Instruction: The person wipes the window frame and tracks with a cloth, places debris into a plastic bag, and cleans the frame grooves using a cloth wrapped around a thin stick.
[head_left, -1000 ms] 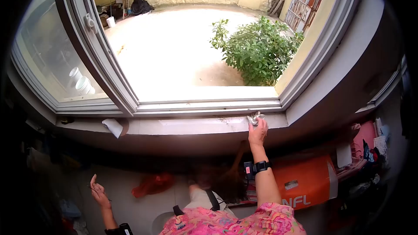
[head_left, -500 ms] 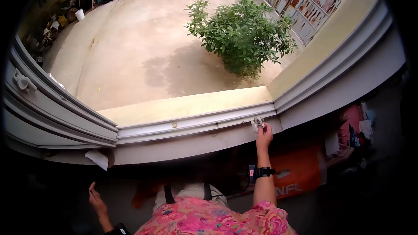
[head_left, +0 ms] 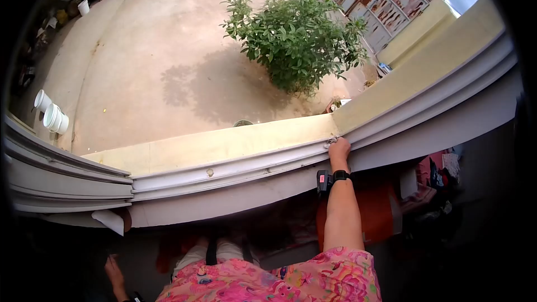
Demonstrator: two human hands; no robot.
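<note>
My right hand (head_left: 339, 149) is closed on a small crumpled whitish-grey rag (head_left: 331, 141), pressing it into the right corner of the white window track (head_left: 240, 174). Most of the rag is hidden by my fingers. A black band with a small box sits on that wrist. At the lower left, in shadow, my left hand (head_left: 114, 273) hangs below the sill (head_left: 207, 207), away from the window. Its fingers are dim but look loosely apart, and I see nothing in them.
The sliding window panels (head_left: 72, 176) are stacked at the left. White paper (head_left: 109, 221) sticks out under the sill. Outside are a leafy bush (head_left: 296, 39), white buckets (head_left: 55, 118) and a rusty gate (head_left: 380, 5). An orange-red covered thing (head_left: 369, 212) lies below the sill at right.
My right hand has reached farther forward with the rag, from the sill's front part into the track corner. My left hand is lower in view. The view has shifted, showing buckets outside at left.
</note>
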